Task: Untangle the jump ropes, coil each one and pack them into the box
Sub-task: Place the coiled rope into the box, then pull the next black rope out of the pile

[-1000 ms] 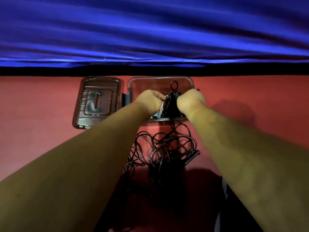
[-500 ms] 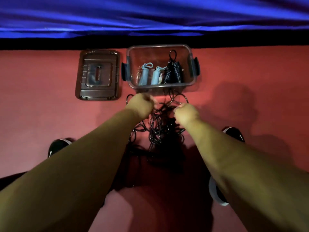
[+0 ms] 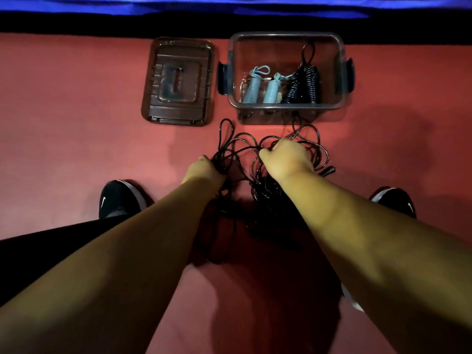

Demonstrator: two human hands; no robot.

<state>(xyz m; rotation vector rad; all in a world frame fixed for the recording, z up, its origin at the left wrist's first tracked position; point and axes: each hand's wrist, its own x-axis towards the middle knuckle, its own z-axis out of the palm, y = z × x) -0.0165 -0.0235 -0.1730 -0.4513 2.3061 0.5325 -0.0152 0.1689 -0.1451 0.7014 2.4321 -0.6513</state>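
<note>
On a red floor (image 3: 63, 123), seen from above, a black shoe (image 3: 116, 200) is placed at the left and the box's lid (image 3: 178, 80) is laid flat beyond it, just left of the box. The left hand (image 3: 204, 169) is closed round a few strands at the left edge of the tangled black jump rope (image 3: 265, 192), which is heaped on the floor between the feet, just in front of the box. The right hand (image 3: 286, 157) is fisted round a bunch of loops at the top of the heap. Behind it, the clear box (image 3: 286, 106) stands open. Two pale blue handles (image 3: 255, 85) and a black coiled rope (image 3: 306, 83) are already packed inside. A second black shoe (image 3: 398, 200) is seen at the right. The step in hand is judged to be untangling. It would probably be done best if one strand were followed to a handle and loops were eased apart slowly, since a hard pull could tighten knots. The box should be kept clear of dragged cord. A second ago both hands were up at the box, over the black coil. Now they have been brought down to the floor heap, a long loop has been drawn out leftward, and the view has been tipped down so that both shoes are seen.
</note>
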